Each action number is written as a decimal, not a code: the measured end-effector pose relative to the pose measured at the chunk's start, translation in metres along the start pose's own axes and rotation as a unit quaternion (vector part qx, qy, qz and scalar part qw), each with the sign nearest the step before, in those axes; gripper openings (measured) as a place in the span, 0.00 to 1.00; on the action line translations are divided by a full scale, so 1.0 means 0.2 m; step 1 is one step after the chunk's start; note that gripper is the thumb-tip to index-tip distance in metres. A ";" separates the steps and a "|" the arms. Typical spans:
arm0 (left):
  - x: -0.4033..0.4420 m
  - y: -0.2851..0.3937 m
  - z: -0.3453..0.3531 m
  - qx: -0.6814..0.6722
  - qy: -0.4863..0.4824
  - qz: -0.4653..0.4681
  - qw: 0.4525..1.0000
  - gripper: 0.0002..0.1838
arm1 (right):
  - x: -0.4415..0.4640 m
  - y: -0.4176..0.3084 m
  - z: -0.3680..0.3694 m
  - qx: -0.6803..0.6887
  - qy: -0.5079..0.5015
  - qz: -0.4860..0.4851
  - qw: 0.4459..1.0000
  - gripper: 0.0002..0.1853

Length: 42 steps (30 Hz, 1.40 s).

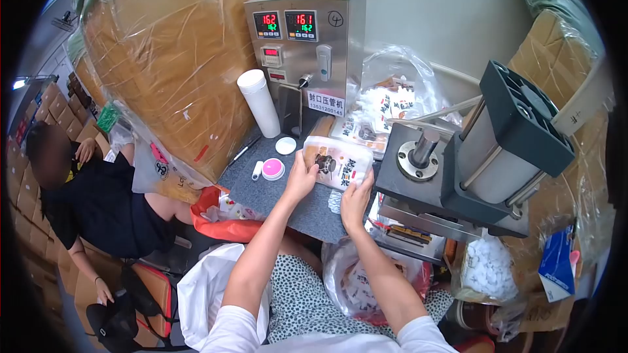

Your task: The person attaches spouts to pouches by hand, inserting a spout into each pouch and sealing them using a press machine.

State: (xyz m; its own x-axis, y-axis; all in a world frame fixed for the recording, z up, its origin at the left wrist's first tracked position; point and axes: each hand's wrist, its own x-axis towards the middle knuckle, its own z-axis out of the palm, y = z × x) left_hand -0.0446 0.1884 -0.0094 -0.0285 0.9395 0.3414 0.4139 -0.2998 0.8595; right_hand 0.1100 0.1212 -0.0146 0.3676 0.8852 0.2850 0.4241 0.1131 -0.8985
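Between my two hands is a printed plastic pouch (pixel 333 161) with a dark picture and bold characters, held tilted above the grey worktop (pixel 297 212). I cannot tell whether it is a single pouch or several together. My left hand (pixel 301 178) grips its left edge, with the thumb on its face. On the lower right edge, my right hand (pixel 356 201) is closed around the pouch. Just behind lie more printed pouches (pixel 364 132) on the worktop. A small white item (pixel 335 202) shows beside my right hand.
A steel control box (pixel 301 52) with lit displays stands behind a white bottle (pixel 259 103). A pink-topped round tub (pixel 273 168) and white lid (pixel 285 146) are at left. To the right rises a press (pixel 494 150); below hangs a plastic bag (pixel 356 281). Another person (pixel 98 202) sits far left.
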 end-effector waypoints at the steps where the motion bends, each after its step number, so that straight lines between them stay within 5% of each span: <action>1: 0.01 0.02 -0.01 0.002 -0.011 -0.009 1.000 0.28 | 0.00 -0.01 0.00 0.002 0.005 0.001 1.000 0.31; 4: 0.02 0.02 -0.02 0.000 -0.047 -0.042 0.998 0.34 | 0.00 -0.02 -0.01 0.010 0.007 0.014 1.000 0.31; 8: -0.04 0.17 0.03 0.248 0.016 0.017 0.968 0.43 | 0.01 0.02 0.02 0.010 0.031 -0.016 0.999 0.31; 11: 0.04 0.26 0.08 0.368 0.016 0.264 0.891 0.42 | 0.02 0.09 0.06 -0.013 0.050 -0.054 0.997 0.31; 12: 0.09 0.23 0.12 0.318 -0.019 0.300 0.899 0.41 | 0.02 0.10 0.07 -0.025 0.058 -0.068 0.996 0.31; 16: 0.10 0.13 0.23 0.346 -0.170 0.207 0.899 0.31 | 0.03 -0.01 -0.02 -0.010 0.006 -0.021 1.000 0.32; 19: 0.01 0.11 0.25 0.364 -0.155 0.187 0.899 0.32 | 0.00 -0.08 -0.10 -0.027 -0.077 0.041 0.996 0.33; 25: -0.28 0.11 0.19 0.367 -0.161 0.156 0.903 0.33 | -0.43 -0.06 -0.26 -0.089 -0.043 -0.177 0.979 0.28; 31: -0.42 0.16 0.14 0.394 -0.157 0.155 0.892 0.33 | -0.77 -0.11 -0.73 -0.001 -0.184 -0.112 0.977 0.20; 36: -0.33 0.17 0.06 0.252 -0.054 0.191 0.947 0.26 | -0.75 -0.12 -1.21 -0.053 -0.048 -0.078 0.994 0.10; 39: -0.19 0.21 -0.02 0.249 0.050 0.044 0.966 0.27 | -0.75 -0.09 -1.40 -0.066 0.022 -0.034 0.997 0.08; 42: -0.02 0.08 -0.02 0.189 -0.008 -0.083 0.978 0.35 | -0.79 -0.04 -1.44 0.059 0.044 0.087 0.993 0.07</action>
State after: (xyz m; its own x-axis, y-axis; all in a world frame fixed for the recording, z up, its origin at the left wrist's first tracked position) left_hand -0.0424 0.1795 0.0048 -0.1108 0.9733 0.2009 0.7118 -0.0633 0.6995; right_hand 0.2872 -0.1492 0.0437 0.5002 0.8537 0.1451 0.2496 0.0183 -0.9682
